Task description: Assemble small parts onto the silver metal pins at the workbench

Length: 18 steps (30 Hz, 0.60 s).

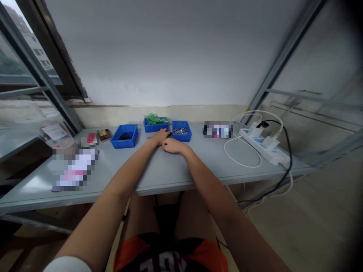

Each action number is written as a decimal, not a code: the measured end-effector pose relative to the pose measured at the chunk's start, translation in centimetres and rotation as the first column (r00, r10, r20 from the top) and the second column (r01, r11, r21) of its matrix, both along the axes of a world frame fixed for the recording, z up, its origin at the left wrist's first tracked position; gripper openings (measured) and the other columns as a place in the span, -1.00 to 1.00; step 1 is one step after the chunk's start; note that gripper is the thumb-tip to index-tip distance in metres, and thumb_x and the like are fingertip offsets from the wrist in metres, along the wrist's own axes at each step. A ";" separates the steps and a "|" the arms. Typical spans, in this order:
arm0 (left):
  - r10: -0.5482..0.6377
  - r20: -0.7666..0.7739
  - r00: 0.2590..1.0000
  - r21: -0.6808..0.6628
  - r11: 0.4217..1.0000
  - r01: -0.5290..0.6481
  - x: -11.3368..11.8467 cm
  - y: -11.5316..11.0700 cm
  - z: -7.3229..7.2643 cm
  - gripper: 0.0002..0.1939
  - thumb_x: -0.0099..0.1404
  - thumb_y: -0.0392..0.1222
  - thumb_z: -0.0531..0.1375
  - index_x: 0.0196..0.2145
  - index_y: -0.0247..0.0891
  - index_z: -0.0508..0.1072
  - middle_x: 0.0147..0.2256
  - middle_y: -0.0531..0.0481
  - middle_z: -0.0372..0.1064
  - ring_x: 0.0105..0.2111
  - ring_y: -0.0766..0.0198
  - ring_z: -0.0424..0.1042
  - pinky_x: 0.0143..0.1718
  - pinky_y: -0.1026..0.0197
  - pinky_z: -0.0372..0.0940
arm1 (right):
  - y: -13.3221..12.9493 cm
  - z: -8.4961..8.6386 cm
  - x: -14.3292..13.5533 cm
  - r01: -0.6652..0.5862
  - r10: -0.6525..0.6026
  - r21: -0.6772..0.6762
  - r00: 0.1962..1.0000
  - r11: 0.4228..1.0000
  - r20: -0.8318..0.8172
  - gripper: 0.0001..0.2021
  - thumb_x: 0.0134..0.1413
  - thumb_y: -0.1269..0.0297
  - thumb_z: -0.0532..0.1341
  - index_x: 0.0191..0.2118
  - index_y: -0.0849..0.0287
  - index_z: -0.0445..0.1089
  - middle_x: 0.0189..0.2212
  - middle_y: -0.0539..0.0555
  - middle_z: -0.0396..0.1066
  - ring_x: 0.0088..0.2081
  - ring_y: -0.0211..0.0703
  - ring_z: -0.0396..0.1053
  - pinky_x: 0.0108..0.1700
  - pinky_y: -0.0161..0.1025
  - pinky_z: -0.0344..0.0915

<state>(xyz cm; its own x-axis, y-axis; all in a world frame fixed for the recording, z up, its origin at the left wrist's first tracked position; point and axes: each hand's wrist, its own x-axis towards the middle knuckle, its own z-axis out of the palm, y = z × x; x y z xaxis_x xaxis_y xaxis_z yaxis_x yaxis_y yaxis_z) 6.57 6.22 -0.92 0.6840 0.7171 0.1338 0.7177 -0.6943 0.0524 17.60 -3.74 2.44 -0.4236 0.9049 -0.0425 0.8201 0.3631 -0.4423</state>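
Note:
My two hands are close together over the tabletop, in front of the blue bins. My left hand (160, 136) has its fingers bent around something small and dark that I cannot make out. Beside it, my right hand (171, 145) is curled closed, and whatever its fingers hold is hidden. Small dark pieces (170, 134) show between the hands, next to a blue bin (190, 136) of shiny metal parts (180, 131). Behind my left hand stands another blue bin (149, 128) with green plastic packets (153, 119). A third blue bin (123, 144) holds dark small parts (125, 136).
A white power strip (263, 145) with plugs and a looping white cable (256, 166) lies at the right. A phone (218, 130) rests near the wall. Leftward are a blurred flat item (76, 170), a small dark box (105, 134) and a plastic tub (58, 136).

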 end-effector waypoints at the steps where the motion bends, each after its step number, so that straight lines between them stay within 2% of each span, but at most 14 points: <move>1: -0.022 0.006 1.000 0.007 1.000 0.022 -0.1 0.1 -0.1 -0.41 0.13 -0.15 0.23 0.12 -0.32 0.30 0.06 -0.36 0.21 0.05 -0.16 0.23 0.03 -0.08 0.21 | 0.0 -0.1 0.1 0.003 -0.003 -0.014 1.000 1.000 -0.014 -0.83 -0.05 0.50 0.10 -0.53 0.25 0.41 -0.42 0.10 0.50 -0.41 -0.23 0.32 -0.41 -0.31 0.09; 4: -0.129 -0.001 0.992 0.015 0.991 0.129 -0.7 0.0 -0.1 -0.28 -0.05 -0.14 0.36 0.09 -0.37 0.34 0.02 -0.34 0.27 0.05 -0.14 0.24 0.09 -0.01 0.17 | 0.3 -0.2 0.4 -0.016 0.012 -0.039 0.995 0.999 -0.094 -0.81 -0.05 0.51 0.08 -0.55 0.23 0.39 -0.46 0.06 0.49 -0.41 -0.26 0.34 -0.37 -0.34 0.13; 5: -0.156 0.002 0.988 0.012 0.988 0.155 -1.0 -0.3 -0.1 -0.30 -0.06 -0.14 0.36 0.06 -0.36 0.37 0.01 -0.31 0.30 0.05 -0.12 0.25 0.10 0.02 0.16 | 0.5 -0.3 0.5 -0.025 0.022 -0.020 0.991 0.999 -0.135 -0.80 -0.04 0.51 0.07 -0.55 0.23 0.38 -0.47 0.04 0.49 -0.41 -0.27 0.34 -0.35 -0.35 0.14; 7: -0.174 0.031 0.984 0.001 0.985 0.174 -1.6 -1.0 -0.1 -0.50 0.08 -0.14 0.28 0.00 -0.30 0.43 -0.01 -0.23 0.35 0.04 -0.03 0.28 0.11 0.06 0.16 | 0.8 -0.4 0.6 -0.006 0.025 0.086 0.976 0.996 -0.218 -0.80 -0.02 0.50 0.06 -0.53 0.23 0.38 -0.49 0.02 0.46 -0.41 -0.28 0.33 -0.32 -0.36 0.16; 9: -0.159 0.075 0.984 0.003 0.987 0.160 -2.3 -2.1 -0.2 -0.66 0.23 -0.16 0.13 -0.05 -0.27 0.46 -0.01 -0.17 0.37 0.03 0.06 0.31 0.10 0.10 0.18 | 1.2 -0.5 0.5 0.089 -0.021 0.225 0.958 0.970 -0.286 -0.81 0.02 0.46 0.06 -0.47 0.23 0.40 -0.46 0.02 0.45 -0.38 -0.27 0.32 -0.27 -0.35 0.17; 11: -0.134 0.096 0.986 0.027 0.991 0.132 -3.1 -3.2 -0.3 -0.61 0.27 -0.12 0.09 -0.01 -0.33 0.44 0.03 -0.22 0.34 0.04 0.04 0.31 0.09 0.09 0.20 | 1.7 -0.9 0.4 0.176 -0.074 0.306 0.945 0.935 -0.318 -0.81 0.06 0.43 0.06 -0.36 0.24 0.43 -0.39 0.04 0.45 -0.33 -0.25 0.32 -0.21 -0.33 0.19; 14: -0.095 0.105 0.990 0.048 0.995 0.090 -4.4 -4.4 -0.3 -0.52 0.27 -0.06 0.09 0.06 -0.38 0.38 0.08 -0.29 0.28 0.09 -0.01 0.27 0.12 0.05 0.18 | 2.3 -1.7 -0.1 0.225 -0.115 0.360 0.947 0.906 -0.301 -0.80 0.09 0.42 0.08 -0.24 0.23 0.44 -0.27 0.09 0.43 -0.21 -0.21 0.33 -0.09 -0.29 0.21; 18: -0.003 0.202 0.979 0.049 0.999 -0.007 -6.4 -4.8 0.1 -0.26 0.23 0.14 0.12 0.23 -0.36 0.17 0.17 -0.29 0.18 0.17 -0.02 0.18 0.19 0.05 0.09 | 2.7 -2.8 -0.9 0.266 -0.142 0.408 0.941 0.873 -0.308 -0.72 0.19 0.40 0.02 -0.06 0.24 0.40 -0.08 0.16 0.37 -0.03 -0.16 0.30 0.10 -0.24 0.15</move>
<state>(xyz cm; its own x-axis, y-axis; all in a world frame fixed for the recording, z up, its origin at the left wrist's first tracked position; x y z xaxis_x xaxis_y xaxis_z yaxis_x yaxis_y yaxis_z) 0.18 1.41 -0.84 0.6377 0.7075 0.3045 0.6972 -0.6983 0.1622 16.74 -1.02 -0.32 -0.1668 0.8704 0.4632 0.7746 0.4063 -0.4846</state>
